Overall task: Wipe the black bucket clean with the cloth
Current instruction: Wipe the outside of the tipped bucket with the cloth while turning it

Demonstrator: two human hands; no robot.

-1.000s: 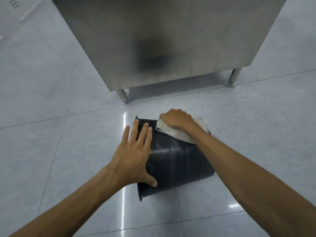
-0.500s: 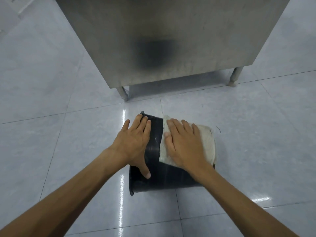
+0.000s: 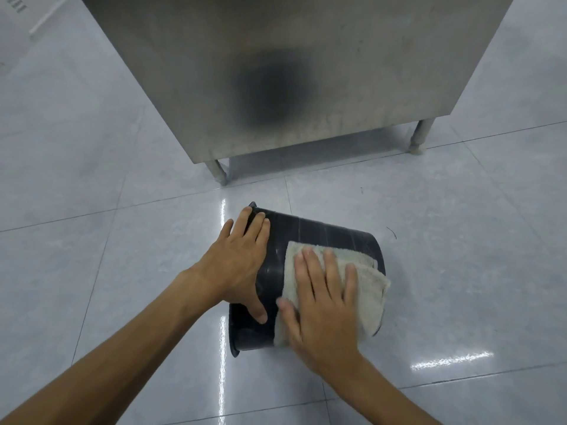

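Since half a second ago the right hand (image 3: 325,305) has dragged the cloth (image 3: 366,289) nearer along the bucket (image 3: 319,233) wall toward the wearer, while the left hand (image 3: 237,265) stayed put. Right hand lies flat, fingers spread, pressing the pale folded cloth on the wall; left hand is open too, palm braced on the rim end, gripping nothing. Bucket lies on its side on the tiled floor (image 3: 92,271) in front of a steel cabinet (image 3: 306,72), glossy black and ribbed, no obvious dirt; wiping looks mid-way, the underside and the inside probably still left.
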